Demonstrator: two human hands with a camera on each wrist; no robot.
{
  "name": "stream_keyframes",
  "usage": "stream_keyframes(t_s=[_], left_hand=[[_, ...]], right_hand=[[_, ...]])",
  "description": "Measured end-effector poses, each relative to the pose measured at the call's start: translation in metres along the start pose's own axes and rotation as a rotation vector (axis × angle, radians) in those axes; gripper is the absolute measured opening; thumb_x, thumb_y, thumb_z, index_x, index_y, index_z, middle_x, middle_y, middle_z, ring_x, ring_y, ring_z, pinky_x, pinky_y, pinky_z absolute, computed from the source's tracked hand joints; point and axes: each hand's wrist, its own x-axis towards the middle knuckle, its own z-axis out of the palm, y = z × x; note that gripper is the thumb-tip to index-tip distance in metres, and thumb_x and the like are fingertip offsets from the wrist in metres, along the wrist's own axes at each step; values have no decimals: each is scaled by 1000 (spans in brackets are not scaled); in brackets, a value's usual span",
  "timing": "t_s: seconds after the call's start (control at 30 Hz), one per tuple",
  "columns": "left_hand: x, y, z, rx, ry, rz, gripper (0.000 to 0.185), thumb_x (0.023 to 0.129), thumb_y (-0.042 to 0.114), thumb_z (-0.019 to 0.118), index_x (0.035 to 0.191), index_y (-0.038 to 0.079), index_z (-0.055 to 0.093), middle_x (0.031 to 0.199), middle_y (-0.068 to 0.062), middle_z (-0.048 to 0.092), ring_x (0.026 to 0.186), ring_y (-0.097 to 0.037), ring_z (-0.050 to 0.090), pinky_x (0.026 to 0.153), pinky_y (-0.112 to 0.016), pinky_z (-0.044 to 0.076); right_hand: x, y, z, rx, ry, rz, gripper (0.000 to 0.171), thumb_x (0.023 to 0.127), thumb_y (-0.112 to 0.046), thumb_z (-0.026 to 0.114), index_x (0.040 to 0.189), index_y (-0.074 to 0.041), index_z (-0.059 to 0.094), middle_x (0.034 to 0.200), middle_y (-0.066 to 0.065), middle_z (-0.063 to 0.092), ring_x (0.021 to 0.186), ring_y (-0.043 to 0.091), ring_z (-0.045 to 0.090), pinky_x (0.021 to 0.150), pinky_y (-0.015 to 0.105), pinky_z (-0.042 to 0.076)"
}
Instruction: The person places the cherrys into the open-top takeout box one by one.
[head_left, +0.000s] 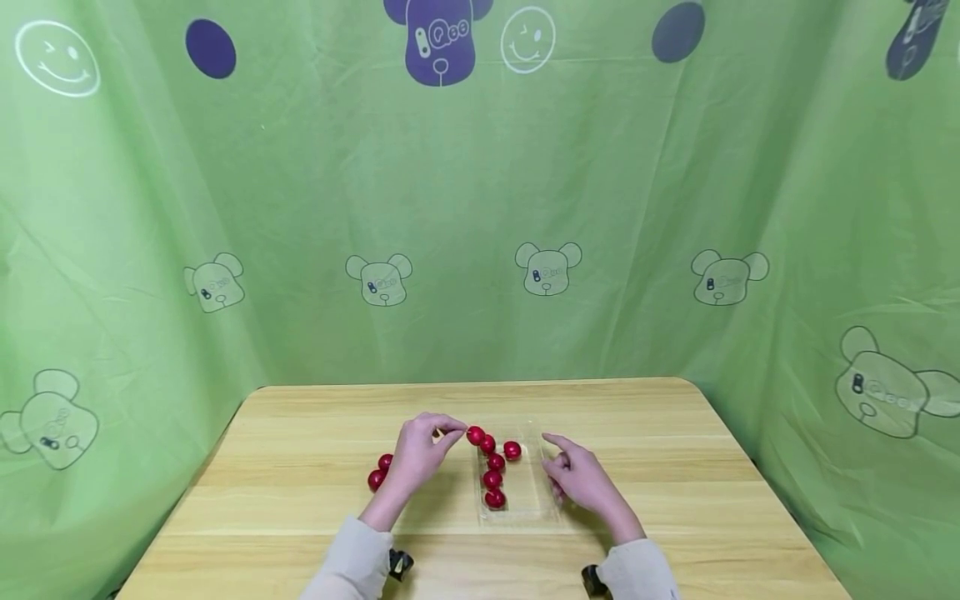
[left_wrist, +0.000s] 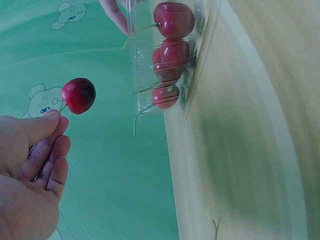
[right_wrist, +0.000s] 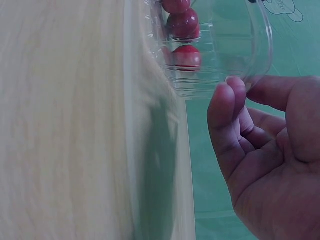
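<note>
Head view facing forward and down, close sideways wrist views, sharing clear box

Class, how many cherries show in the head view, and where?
8: one cherry held in the left hand; five cherries in the clear container; two cherries on the table beside the left arm, which may hide others.

Probably a screened-off booth: green bear-printed curtain hangs round a wood-grain table.
</note>
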Motion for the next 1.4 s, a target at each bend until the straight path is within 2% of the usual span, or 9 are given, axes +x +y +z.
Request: stream_keyframes(t_s=[0.23, 0.47, 0.9, 1.27, 1.4], left_hand=[[3, 3, 2, -43, -6, -3, 9, 93, 13, 77, 99, 17, 81, 93, 4, 80, 85, -12, 68, 80, -41, 59], [4, 5, 8, -32, -16, 11, 9, 93, 15, 77, 99, 19, 81, 95, 5, 80, 85, -9, 67, 78, -30, 57], [5, 12, 22, -41, -34, 31, 8, 92, 13, 77, 98, 16, 81, 94, 3, 80, 85, -11, 68, 78, -31, 58], [5, 16, 41, -66, -86, 10, 8, 92, 13, 77, 99, 15, 81, 95, 3, 80, 84, -9, 67, 81, -35, 59], [3, 16, 45, -54, -110, 0, 8, 92, 13, 77, 99, 16, 82, 96, 3, 80, 85, -8, 66, 80, -32, 57]], right_hand=[[-1, -4, 0, 0, 2, 11, 52, 104, -5, 58, 154, -2, 43, 74, 16, 65, 53, 19, 60, 49, 32, 55], [-2, -6, -1, 5, 5, 10, 53, 104, -4, 59, 154, -2, 43, 73, 15, 65, 54, 20, 60, 48, 33, 54], [-1, -3, -1, 7, 1, 17, 54, 103, -4, 59, 154, -1, 42, 75, 16, 65, 54, 19, 60, 48, 32, 55], [1, -3, 0, 9, -5, 25, 55, 103, -5, 60, 155, -2, 42, 76, 17, 66, 55, 19, 60, 49, 32, 55], [1, -2, 1, 6, -7, 18, 55, 104, -5, 59, 155, -2, 42, 77, 17, 66, 55, 20, 60, 49, 33, 56]])
